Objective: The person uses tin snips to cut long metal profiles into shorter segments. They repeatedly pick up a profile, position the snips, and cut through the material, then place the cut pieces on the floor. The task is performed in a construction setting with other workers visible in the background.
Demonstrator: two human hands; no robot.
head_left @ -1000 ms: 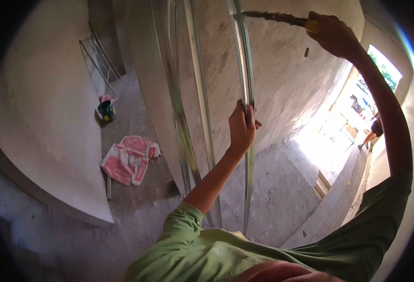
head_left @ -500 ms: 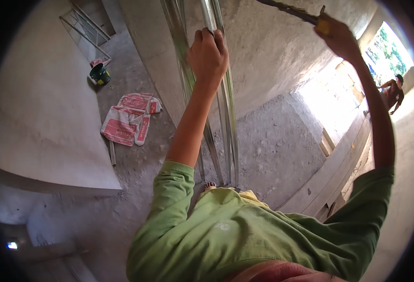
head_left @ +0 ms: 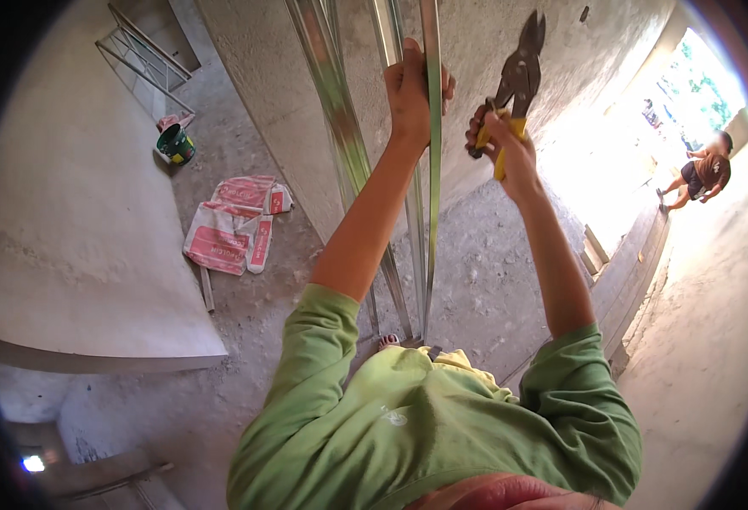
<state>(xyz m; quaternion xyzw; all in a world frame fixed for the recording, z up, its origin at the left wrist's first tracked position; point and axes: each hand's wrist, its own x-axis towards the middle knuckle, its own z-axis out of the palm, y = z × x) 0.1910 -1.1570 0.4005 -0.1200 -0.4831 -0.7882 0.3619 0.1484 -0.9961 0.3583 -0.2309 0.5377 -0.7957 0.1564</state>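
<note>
My left hand is raised and closed around a thin upright metal stud that runs down to the concrete floor. My right hand grips the yellow handles of a pair of dark tin snips, blades pointing up, just right of the stud and a little apart from it. A second, wider metal stud leans to the left of my left arm against the plastered wall. My green sleeves fill the lower part of the view.
Red-and-white bags lie on the floor at left, a green bucket beyond them by a metal railing. A large plaster slab spans the left. Another person crouches in the bright doorway at right.
My left hand slid up the stud. My right hand came down from the upper right and brought the snips close beside the stud. The view tilted further down.
</note>
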